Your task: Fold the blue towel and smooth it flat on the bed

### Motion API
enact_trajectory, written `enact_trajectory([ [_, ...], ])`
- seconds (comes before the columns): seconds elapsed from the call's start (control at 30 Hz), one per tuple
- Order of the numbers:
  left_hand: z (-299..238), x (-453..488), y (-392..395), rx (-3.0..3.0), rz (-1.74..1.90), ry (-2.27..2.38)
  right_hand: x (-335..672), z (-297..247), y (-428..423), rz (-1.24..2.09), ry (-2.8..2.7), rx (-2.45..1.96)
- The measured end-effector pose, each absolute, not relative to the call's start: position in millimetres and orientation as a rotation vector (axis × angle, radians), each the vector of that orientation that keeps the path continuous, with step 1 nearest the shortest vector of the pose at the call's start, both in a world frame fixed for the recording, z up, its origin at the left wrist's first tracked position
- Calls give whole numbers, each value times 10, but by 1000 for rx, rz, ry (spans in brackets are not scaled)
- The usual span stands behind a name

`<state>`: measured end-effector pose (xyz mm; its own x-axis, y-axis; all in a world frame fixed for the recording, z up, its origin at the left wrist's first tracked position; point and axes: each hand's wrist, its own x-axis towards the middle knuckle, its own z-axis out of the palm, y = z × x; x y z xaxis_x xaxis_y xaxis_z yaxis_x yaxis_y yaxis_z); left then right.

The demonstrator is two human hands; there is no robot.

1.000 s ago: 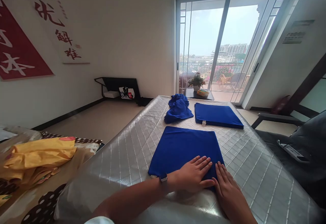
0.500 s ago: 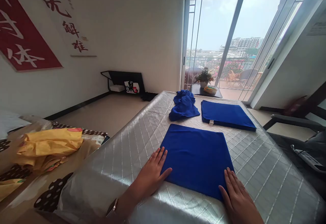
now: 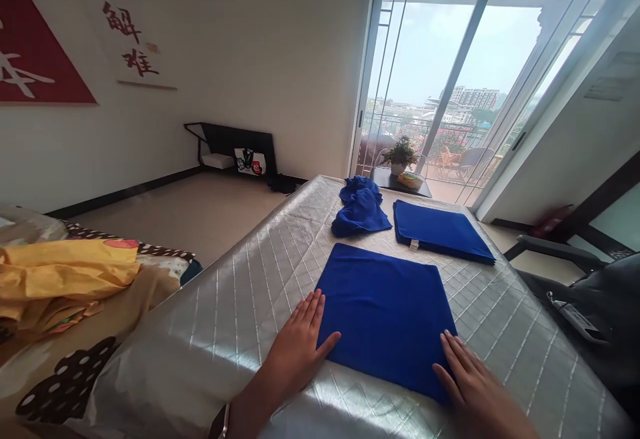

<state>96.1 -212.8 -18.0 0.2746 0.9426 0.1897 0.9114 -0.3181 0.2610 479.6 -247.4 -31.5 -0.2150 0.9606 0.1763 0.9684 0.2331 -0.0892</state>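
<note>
A blue cloth (image 3: 385, 312), folded into a flat rectangle, lies in front of me on a silvery quilted cover (image 3: 240, 292). My left hand (image 3: 303, 339) rests along its left edge, fingers stretched out and the thumb touching the near left corner. At the near right corner, my right hand (image 3: 465, 372) lies flat with fingers extended and thumb on the cloth. Neither hand grips anything. Beyond the cloth, a stack of folded blue cloth (image 3: 440, 229) with a white tag sits to the right. A crumpled blue cloth (image 3: 363, 209) is heaped to its left.
Yellow fabric (image 3: 70, 279) lies on a patterned surface to the left. Behind the covered table, a potted plant (image 3: 400, 152) stands on a small dark table before a glass sliding door. A black chair (image 3: 590, 292) holding a white device is at the right.
My view has turned and tilted slightly. Both hands stay at the cloth's edges with almost no movement, and the cloth keeps its folded shape.
</note>
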Motion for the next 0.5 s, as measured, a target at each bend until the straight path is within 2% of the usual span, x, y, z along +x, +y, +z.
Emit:
enact_trajectory([
  [0.17,-232,949,-2135,2428,535,1779,4693,-57,-1948,-60,-2271,-1899],
  [0.3,-236,941,-2133,2430,528,1788,4659,-215,-1640,-56,-2144,-1974],
  [0.5,-219,947,-2140,2434,555,1802,4623,-352,-1670,-110,-2088,-2038],
])
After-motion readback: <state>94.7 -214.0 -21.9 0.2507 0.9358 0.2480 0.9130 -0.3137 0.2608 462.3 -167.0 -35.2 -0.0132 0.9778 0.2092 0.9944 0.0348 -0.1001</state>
